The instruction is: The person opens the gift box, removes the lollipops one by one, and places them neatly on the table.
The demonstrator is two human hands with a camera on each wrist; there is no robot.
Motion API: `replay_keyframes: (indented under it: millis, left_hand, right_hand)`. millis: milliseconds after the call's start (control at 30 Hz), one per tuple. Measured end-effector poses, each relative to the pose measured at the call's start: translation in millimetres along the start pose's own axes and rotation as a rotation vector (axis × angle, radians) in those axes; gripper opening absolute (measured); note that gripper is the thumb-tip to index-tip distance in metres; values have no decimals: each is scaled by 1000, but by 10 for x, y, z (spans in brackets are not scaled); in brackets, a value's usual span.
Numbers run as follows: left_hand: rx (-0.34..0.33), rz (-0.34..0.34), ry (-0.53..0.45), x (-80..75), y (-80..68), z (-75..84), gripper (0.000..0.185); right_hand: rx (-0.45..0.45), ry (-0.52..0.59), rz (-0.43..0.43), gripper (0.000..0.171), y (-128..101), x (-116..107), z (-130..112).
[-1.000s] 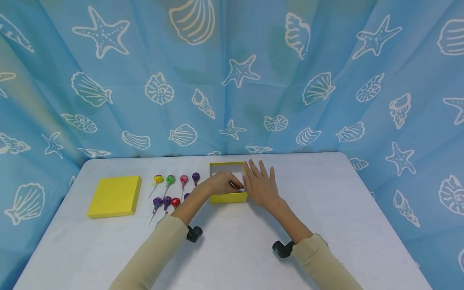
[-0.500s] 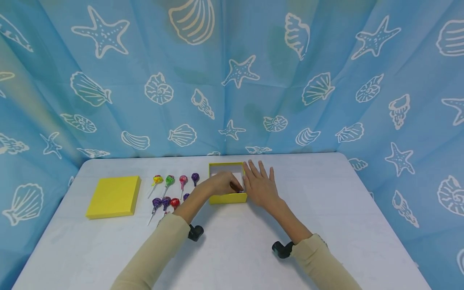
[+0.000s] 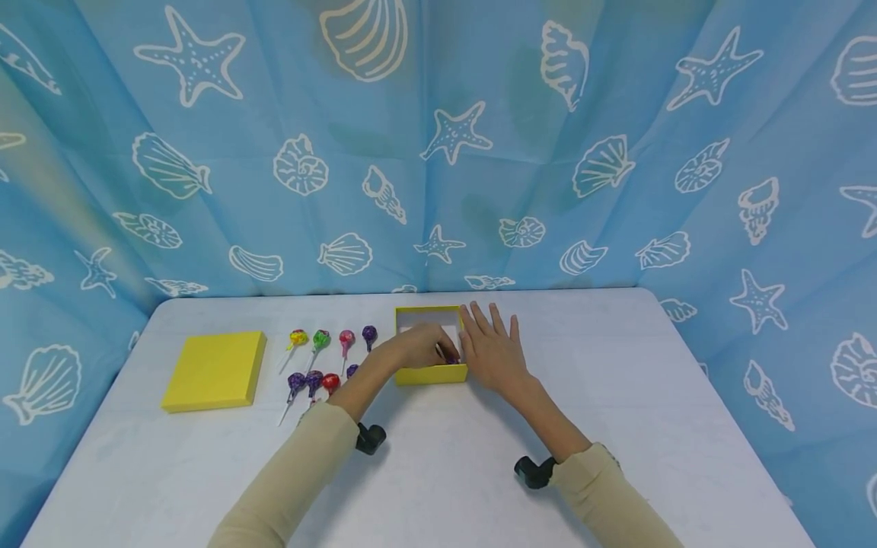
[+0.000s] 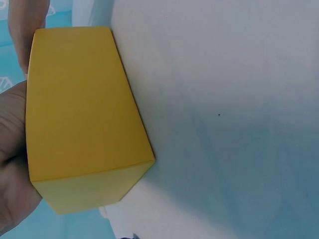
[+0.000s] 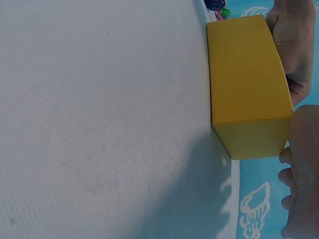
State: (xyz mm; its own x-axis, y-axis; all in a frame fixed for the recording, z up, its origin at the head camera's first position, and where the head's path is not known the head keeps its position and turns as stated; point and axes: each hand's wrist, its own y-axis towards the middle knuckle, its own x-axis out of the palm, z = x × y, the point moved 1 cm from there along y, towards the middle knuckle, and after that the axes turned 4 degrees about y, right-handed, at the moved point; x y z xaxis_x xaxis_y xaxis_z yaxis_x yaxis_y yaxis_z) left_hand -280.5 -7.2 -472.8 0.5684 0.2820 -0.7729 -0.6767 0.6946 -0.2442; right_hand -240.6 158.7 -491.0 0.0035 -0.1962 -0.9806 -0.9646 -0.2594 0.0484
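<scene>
An open yellow box (image 3: 430,373) is set on the white table (image 3: 617,396), a little left of centre and towards the far edge; its pale inside is seen from the head view. The left hand (image 3: 419,344) is reached over the box's near wall, with fingers curled round a lollipop (image 3: 450,356) whose purple head is held down inside the box near its right wall; the white stick is pinched between the fingertips. The right hand (image 3: 495,350) is laid flat against the right side of the box, fingers straight and spread, pointing to the far side, nothing being clasped by it; the box wall is touched by the thumb side of the hand.

Left of the box, loose lollipops are laid in two rows on the table: in the far row a yellow-and-red one (image 3: 298,338), a green one (image 3: 321,339), a pink one (image 3: 346,339) and a purple one (image 3: 369,333); in the near row two purple ones (image 3: 305,380), a red one (image 3: 331,381), and one more partly hidden by the left forearm. Further left, well apart from the box, the yellow lid (image 3: 215,370) is laid flat. The table is enclosed by a blue curtain (image 3: 438,144) printed with shells and starfish.
</scene>
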Motion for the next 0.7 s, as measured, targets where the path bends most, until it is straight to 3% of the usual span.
replay_keyframes:
  millis: [400, 567, 700]
  left_hand:
    - [70, 167, 30, -76, -91, -3, 25]
    - [5, 250, 14, -175, -197, 48, 28]
    - [-19, 315, -57, -237, -297, 57, 31]
  right_hand:
    - [1, 21, 12, 55, -9, -8, -15]
    - [8, 16, 0, 55, -17, -27, -19]
    - [16, 9, -15, 55, -18, -36, -25]
